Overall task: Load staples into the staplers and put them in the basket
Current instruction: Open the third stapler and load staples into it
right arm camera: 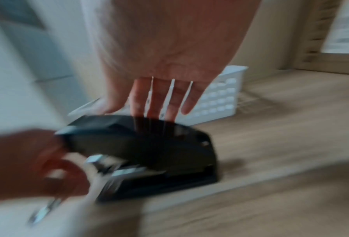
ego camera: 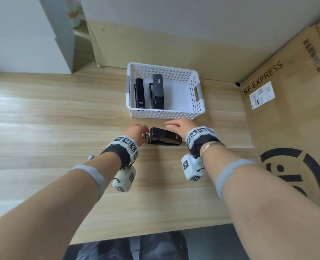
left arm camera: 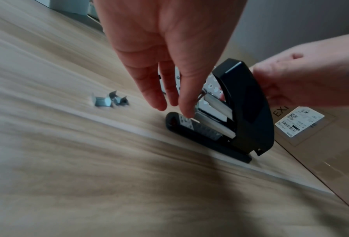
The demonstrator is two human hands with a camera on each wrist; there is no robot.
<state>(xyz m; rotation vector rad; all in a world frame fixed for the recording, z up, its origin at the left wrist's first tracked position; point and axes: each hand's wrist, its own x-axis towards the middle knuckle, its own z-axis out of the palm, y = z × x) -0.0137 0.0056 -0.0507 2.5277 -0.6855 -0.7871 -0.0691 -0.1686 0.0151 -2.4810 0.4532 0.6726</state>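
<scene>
A black stapler (ego camera: 164, 136) lies on the wooden table in front of the white basket (ego camera: 166, 114). Its lid (left arm camera: 246, 104) is lifted off the metal magazine (left arm camera: 216, 112). My left hand (ego camera: 143, 131) is at the stapler's front end, its straight fingers (left arm camera: 186, 110) touching the magazine and base there. My right hand (ego camera: 172, 124) rests with straight fingers (right arm camera: 159, 102) against the back of the lid. The right wrist view is blurred. Two dark staplers (ego camera: 139, 92) (ego camera: 158, 91) lie side by side in the basket. A few loose staple pieces (left arm camera: 110, 100) sit on the table left of the stapler.
A large cardboard box (ego camera: 286, 100) walls off the table's right side. More cardboard stands behind the basket. A small metal piece (ego camera: 90, 157) lies beside my left forearm. The table edge (ego camera: 155, 233) runs close to my body.
</scene>
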